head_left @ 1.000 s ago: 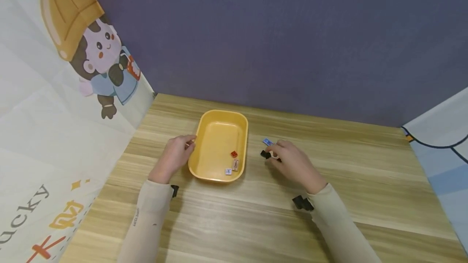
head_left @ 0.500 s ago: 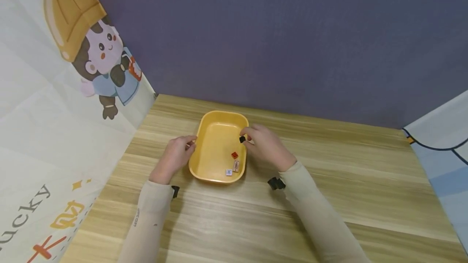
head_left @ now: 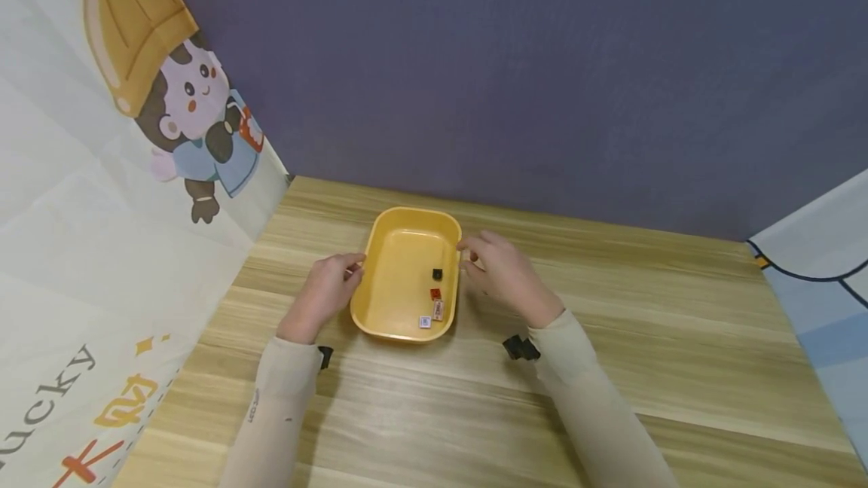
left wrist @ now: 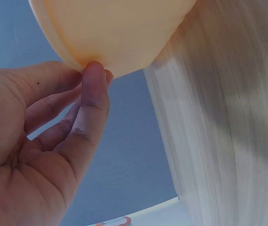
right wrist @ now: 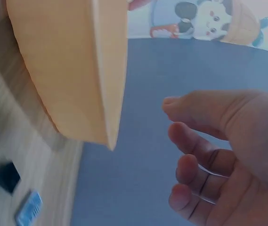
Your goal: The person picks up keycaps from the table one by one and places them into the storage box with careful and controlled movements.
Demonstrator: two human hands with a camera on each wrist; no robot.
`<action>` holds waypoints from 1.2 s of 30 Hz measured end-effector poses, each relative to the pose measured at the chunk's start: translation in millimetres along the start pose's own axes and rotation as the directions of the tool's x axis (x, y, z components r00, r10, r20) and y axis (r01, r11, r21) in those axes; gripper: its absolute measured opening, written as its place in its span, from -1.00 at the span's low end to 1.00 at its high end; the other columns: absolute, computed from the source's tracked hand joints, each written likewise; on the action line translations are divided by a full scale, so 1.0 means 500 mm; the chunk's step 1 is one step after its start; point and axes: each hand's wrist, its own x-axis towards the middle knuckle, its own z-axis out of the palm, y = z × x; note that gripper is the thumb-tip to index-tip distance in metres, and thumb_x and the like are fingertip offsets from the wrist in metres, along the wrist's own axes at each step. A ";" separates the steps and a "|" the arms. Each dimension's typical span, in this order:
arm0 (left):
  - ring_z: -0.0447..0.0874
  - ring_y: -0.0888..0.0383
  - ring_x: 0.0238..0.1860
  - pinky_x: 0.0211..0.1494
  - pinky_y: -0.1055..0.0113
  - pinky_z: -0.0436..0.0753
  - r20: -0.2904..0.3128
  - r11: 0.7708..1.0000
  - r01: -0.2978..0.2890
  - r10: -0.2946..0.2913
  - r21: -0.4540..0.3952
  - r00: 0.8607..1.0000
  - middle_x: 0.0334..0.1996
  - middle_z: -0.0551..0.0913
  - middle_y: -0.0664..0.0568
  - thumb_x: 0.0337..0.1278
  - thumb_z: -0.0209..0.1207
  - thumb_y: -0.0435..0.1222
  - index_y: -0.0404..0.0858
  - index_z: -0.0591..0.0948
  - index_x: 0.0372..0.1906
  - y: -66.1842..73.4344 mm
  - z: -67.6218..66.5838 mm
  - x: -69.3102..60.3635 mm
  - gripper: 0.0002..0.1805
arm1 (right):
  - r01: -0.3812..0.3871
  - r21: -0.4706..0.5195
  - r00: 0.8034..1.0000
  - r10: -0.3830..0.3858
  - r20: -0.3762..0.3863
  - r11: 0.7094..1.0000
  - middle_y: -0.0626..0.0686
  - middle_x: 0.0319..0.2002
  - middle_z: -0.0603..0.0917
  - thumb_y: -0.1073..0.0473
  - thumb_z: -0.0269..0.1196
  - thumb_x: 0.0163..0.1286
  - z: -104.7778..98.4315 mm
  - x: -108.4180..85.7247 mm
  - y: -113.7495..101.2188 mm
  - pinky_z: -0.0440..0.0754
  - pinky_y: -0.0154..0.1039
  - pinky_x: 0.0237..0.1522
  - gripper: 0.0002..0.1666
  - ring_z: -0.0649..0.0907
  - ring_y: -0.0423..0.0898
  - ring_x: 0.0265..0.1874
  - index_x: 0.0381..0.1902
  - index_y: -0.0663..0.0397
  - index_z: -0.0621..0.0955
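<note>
While two pale sleeves [head_left: 271,413] stretch over a wooden table [head_left: 420,413], a yellow tray [head_left: 400,269] sits towards the table's far left corner; by the tray's near right corner I see a white tile [head_left: 424,322], then a pinkish tile [head_left: 438,310], a red piece [head_left: 435,294] and a black block [head_left: 437,274] along its right edge; the left hand [head_left: 320,292] pinches the tray's left edge; the right hand [head_left: 505,273], fingers loosely bent and holding nothing, hangs beside the right edge; another black piece [right wrist: 7,177] and a blue piece [right wrist: 29,208] lie on the table beyond that edge; a purple-grey backdrop [head_left: 515,81] rises behind the table's far edge.
</note>
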 end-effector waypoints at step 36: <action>0.70 -0.05 -0.17 -0.17 0.17 0.74 -0.014 1.000 -0.029 0.029 0.005 0.999 -0.16 0.71 -0.23 0.36 0.16 -0.45 -0.49 0.57 0.19 -0.005 0.002 -0.002 -0.64 | -0.247 -0.131 0.949 0.267 0.167 0.960 0.01 -0.33 0.58 0.37 0.39 0.25 0.011 -0.214 0.189 0.67 -0.09 -0.39 -0.67 0.61 -0.05 -0.38 -0.01 0.15 0.67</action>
